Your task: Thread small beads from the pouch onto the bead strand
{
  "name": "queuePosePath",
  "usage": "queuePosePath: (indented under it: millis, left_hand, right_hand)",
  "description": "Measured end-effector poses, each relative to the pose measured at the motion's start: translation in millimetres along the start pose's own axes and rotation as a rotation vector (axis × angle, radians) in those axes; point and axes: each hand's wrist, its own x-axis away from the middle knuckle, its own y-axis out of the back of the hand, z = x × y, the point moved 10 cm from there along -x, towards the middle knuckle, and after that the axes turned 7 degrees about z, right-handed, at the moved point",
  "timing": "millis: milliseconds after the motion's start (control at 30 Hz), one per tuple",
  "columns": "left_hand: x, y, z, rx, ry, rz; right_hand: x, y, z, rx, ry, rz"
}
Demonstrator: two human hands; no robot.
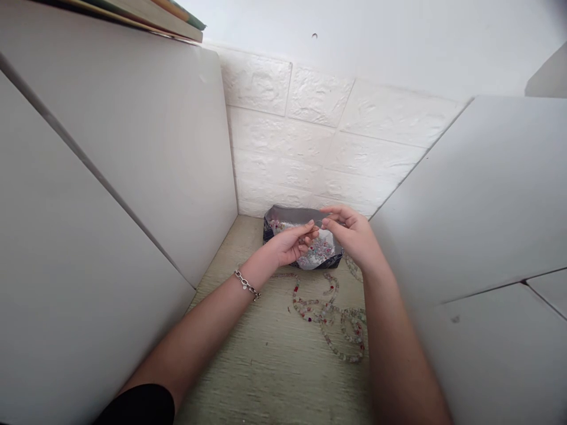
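A dark, silver-lined bag [296, 213] stands open against the tiled wall, with small loose beads [316, 251] inside. Above it, my left hand [295, 243] pinches something thin at the thumb and fingertips, too small to make out. Close to its right, my right hand [352, 233] has thumb and forefinger together near a fine thread or wire; what they grip is too small to tell. A long string of beads [328, 341], pale with some red ones, lies in loops on the greenish surface in front of the bag.
White panels [177, 147] rise on the left and grey-white panels [482, 195] on the right. A white brick-pattern wall [283, 141] closes the back. Books or boards [177, 20] lie on top at the upper left. The greenish wood-grain surface [257, 366] spans between the panels.
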Motion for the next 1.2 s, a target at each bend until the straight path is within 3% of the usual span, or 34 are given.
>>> queuePosePath:
  millis: [200, 433, 767, 1200]
  left_hand:
    - [0.1, 0.0, -0.1, 0.004, -0.002, -0.001]
    - [3.6, 0.1, -4.3, 0.015, -0.021, -0.065]
    - [5.3, 7.3, -8.6, -0.035, -0.056, -0.148]
    - [2.3, 2.0, -3.0, -0.059, -0.032, -0.052]
  right_hand:
    - [-0.3, -4.3, 3.2, 0.004, 0.013, 0.033]
    - [0.8, -0.5, -5.9, 0.222, -0.068, 0.018]
    - [-0.5, -2.0, -0.4, 0.429, -0.035, 0.002]
    - [2.0, 1.7, 8.3, 0.403, 0.01, -0.05]
